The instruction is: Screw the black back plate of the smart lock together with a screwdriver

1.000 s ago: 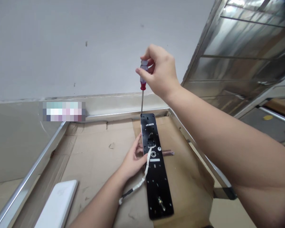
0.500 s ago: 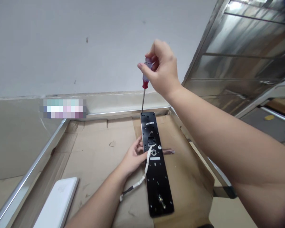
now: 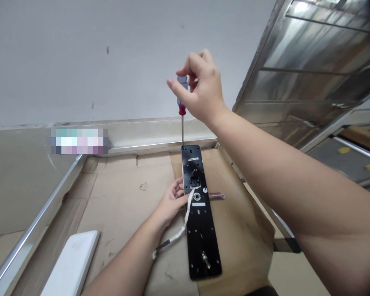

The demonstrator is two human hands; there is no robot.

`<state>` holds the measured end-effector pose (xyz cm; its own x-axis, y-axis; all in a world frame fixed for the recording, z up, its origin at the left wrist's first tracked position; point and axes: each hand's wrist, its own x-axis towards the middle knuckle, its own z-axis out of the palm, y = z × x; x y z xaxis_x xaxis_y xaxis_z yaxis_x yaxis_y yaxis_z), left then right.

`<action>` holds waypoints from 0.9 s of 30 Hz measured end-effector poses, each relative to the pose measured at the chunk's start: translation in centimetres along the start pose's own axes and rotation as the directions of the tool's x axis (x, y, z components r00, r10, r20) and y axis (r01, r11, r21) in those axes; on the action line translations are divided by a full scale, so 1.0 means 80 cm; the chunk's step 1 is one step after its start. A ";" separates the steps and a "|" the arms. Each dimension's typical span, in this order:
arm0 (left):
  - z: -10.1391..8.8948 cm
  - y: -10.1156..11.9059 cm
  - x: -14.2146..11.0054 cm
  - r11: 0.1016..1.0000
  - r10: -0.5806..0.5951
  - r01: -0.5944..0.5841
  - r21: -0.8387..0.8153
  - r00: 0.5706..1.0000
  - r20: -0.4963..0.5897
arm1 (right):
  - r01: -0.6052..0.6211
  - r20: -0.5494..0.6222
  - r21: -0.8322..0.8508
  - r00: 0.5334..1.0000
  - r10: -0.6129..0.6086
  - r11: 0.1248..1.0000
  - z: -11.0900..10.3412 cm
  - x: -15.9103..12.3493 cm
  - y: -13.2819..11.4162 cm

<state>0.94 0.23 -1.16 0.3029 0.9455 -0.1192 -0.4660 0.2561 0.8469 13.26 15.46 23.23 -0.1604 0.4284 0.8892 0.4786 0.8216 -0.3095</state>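
Observation:
A long black lock panel (image 3: 200,230) lies flat on brown cardboard (image 3: 123,205), its back side up. My right hand (image 3: 200,90) is closed round the clear and red handle of a screwdriver (image 3: 181,107), which stands upright with its tip at the panel's far left corner. My left hand (image 3: 171,203) presses its fingers against the panel's left edge near the middle. A white-wrapped cable (image 3: 180,228) runs from the panel's centre hole down across my left wrist.
A white flat piece (image 3: 72,265) lies at the lower left. Metal rails (image 3: 43,218) frame the cardboard. A copper-coloured handle (image 3: 216,197) sticks out on the panel's right. A shiny metal door (image 3: 305,74) leans at the upper right.
My right hand's fingers have shifted round the screwdriver handle, which tilted and now stands upright again on the same corner. The left hand stays on the panel's edge.

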 end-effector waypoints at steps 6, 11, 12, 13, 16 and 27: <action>0.003 0.001 -0.003 1.000 0.006 -0.006 0.012 1.000 -0.001 | -0.025 0.111 0.062 0.994 0.018 0.998 0.000 0.006 0.007; 0.007 0.004 -0.005 1.000 0.006 -0.006 0.016 1.000 0.002 | 0.069 0.017 -0.016 0.998 -0.068 0.998 -0.002 0.004 0.004; 0.007 0.005 -0.006 1.000 0.003 -0.003 0.010 1.000 0.002 | 0.063 0.001 -0.006 0.998 -0.063 0.998 -0.002 0.003 0.004; 0.008 0.005 -0.006 1.000 -0.002 0.002 0.001 1.000 -0.001 | 0.050 -0.007 0.013 0.999 -0.049 0.999 -0.002 0.003 0.004; 0.010 0.006 -0.007 0.999 -0.035 0.035 -0.026 0.999 0.005 | -0.021 0.025 0.091 1.000 0.019 0.996 -0.004 0.005 0.009; 0.009 0.000 -0.006 1.000 0.020 -0.020 -0.018 0.999 0.033 | -0.006 0.016 0.017 1.000 0.006 1.000 -0.012 0.003 0.007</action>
<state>1.35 -0.37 -0.71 0.3204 0.9434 -0.0852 -0.4866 0.2411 0.8397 14.29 15.67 23.62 -0.1715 0.4390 0.8819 0.4647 0.8254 -0.3206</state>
